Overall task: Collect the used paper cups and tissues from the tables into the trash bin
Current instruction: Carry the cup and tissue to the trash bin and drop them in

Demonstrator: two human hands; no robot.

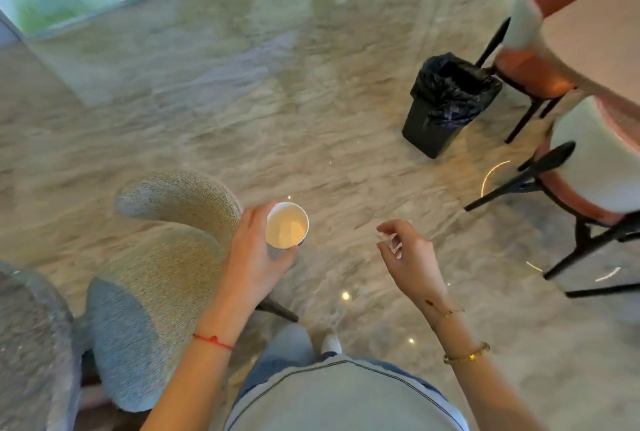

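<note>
Left hand (258, 250) holds a small white paper cup with a pale, empty-looking interior (286, 225), fingers wrapped around the side wall just below the rim, mouth facing up. Right hand (408, 254) hangs beside it, apart from the cup, fingers loosely curled; something small and pale may sit between the fingertips, possibly tissue, but blur prevents confirmation.

Handling, as judged from the view:

- Weight: the cup appears empty, so it is likely very light — minimal grip force suffices.
- Stiffness: thin paper wall, stiffest at the rolled rim and the base. Squeezing at mid-height is likely to dent or fold it.
- Surface: dry paper offers good friction; slipping is unlikely unless the wall is wet.
- Best hold: around the upper wall near the rim, as at present, or pinched at the rim with thumb inside.

Destination is the black square trash bin lined with a crumpled black plastic bag (446, 101), standing on the glossy grey marble floor (277, 101) well apart from the hands, ahead and to the right, near a black-legged chair with an orange seat (530, 73). A speckled grey upholstered chair (166, 250) stands just beside the left hand. A light cup may drift or bounce off the bag edge, so release close above the opening is advisable.
</note>
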